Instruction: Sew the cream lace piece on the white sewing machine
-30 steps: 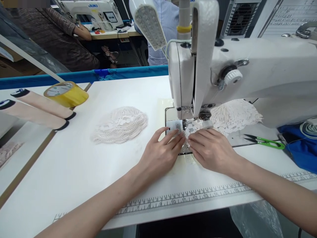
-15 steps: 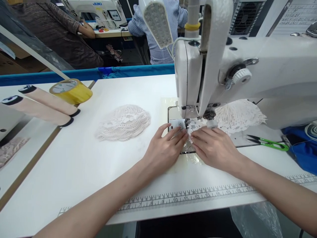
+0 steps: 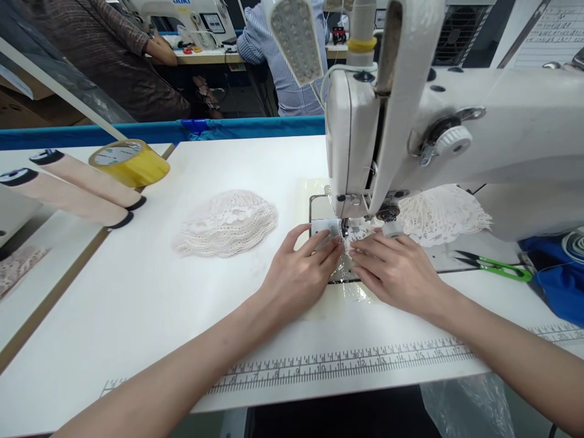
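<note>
A small piece of white lace (image 3: 359, 229) lies under the presser foot (image 3: 345, 227) of a white sewing machine (image 3: 351, 134). My left hand (image 3: 301, 267) rests palm down at the left of the foot, fingers spread over the metal plate (image 3: 323, 210), fingertips close to the lace edge. To the right of the foot, my right hand (image 3: 396, 267) has its fingers together, pressing on the lace; part of the piece is hidden under them. Behind the right hand lies more white lace (image 3: 442, 213). A stack of lace pieces (image 3: 230, 222) sits left of the machine.
Green-handled thread snips (image 3: 497, 266) and blue cloth (image 3: 559, 280) lie at the right. Yellow tape (image 3: 132, 164) and two thread cones (image 3: 68, 198) are at the left. A printed ruler (image 3: 337, 365) runs along the front edge. Two people (image 3: 292, 67) sit beyond the blue-edged divider.
The view has shifted slightly. Both hands stay beside the presser foot, with the fingers moved only a little; the lace between them shows slightly differently.
</note>
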The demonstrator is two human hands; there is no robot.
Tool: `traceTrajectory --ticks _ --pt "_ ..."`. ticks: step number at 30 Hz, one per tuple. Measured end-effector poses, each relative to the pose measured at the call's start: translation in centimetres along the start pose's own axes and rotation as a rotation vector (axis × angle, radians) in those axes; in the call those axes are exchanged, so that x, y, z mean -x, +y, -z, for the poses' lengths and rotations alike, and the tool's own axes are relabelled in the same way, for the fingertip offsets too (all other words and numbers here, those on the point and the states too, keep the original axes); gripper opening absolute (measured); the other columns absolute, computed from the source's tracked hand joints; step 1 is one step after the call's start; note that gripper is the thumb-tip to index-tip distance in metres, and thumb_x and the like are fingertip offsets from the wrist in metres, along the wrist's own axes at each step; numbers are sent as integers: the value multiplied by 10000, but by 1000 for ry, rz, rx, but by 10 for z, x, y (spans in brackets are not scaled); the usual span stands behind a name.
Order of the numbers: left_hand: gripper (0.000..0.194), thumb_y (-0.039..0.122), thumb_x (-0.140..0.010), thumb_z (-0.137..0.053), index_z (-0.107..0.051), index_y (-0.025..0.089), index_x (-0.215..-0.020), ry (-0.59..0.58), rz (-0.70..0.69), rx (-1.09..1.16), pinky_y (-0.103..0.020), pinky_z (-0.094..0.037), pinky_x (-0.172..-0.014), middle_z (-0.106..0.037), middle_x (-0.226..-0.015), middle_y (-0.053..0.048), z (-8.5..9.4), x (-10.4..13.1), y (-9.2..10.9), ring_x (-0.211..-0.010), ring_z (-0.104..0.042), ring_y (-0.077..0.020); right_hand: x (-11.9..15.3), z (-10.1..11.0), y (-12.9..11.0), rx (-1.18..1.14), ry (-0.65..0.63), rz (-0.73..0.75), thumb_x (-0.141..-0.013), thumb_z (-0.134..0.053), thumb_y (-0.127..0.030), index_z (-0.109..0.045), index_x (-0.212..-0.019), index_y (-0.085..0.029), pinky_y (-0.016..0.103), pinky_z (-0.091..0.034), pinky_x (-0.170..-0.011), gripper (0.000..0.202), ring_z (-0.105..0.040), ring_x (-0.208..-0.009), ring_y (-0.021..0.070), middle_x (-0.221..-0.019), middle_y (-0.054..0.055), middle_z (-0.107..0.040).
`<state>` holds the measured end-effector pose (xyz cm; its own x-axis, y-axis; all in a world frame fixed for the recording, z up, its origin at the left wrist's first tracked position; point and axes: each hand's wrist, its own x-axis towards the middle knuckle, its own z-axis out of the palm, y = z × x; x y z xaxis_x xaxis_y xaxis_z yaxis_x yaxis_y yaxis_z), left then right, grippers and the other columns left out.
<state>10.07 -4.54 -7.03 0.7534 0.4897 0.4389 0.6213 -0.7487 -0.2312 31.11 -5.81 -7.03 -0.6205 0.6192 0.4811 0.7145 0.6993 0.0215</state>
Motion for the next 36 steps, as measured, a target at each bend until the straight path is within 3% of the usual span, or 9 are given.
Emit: traceTrajectory --ticks 15,23,36 --pt "316 105 -894 -471 -629 117 -1167 -17 40 -1 -482 -380 -1007 -677 -1172 -78 -6 -5 -5 -1116 -599 -247 -4 -2 4 38 -53 -27 -930 -489 -232 -691 -1013 -137 357 -442 -866 238 -629 -961 198 -1070 42 -706" --pt "347 93 -884 -454 -616 121 -1190 -32 60 -3 -503 -373 -1007 -662 -1195 -99 -6 -5 -6 -1134 -589 -271 -2 -3 6 -12 -44 -40 -853 -449 -35 -678 -1063 -115 367 -469 -774 321 -607 -927 222 -1050 82 -700" --pt "334 145 -916 -435 -605 137 -1204 -41 127 62 -503 -362 -1018 -647 -1221 -97 -9 -8 -9 -1158 -573 -263 -3 -3 6 61 -86 -21 -873 -478 -118 -679 -1072 -148 405 -438 -881 285 -615 -956 232 -1115 54 -689"
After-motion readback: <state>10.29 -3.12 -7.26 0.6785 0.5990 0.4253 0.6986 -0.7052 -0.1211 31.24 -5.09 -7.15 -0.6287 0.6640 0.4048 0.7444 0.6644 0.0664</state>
